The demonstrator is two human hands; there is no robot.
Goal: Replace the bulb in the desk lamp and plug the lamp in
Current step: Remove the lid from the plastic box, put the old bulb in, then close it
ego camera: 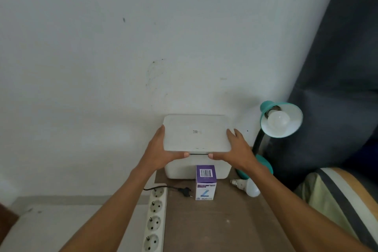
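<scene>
A teal desk lamp (282, 118) stands at the table's back right with a white bulb (278, 121) screwed into its shade. A loose white bulb (250, 188) lies on the table in front of the lamp base. A purple-and-white bulb carton (205, 182) stands upright mid-table. The lamp's black plug (185, 191) lies unplugged beside a white power strip (154, 219). My left hand (161, 151) and my right hand (237, 149) grip the two sides of a white box lid (195, 133), held just above the white box (178, 170).
The brown table (221, 223) stands against a white wall. A dark curtain (337, 88) hangs at the right, behind the lamp. Striped fabric (337, 196) lies at the lower right. The power strip runs along the table's left edge.
</scene>
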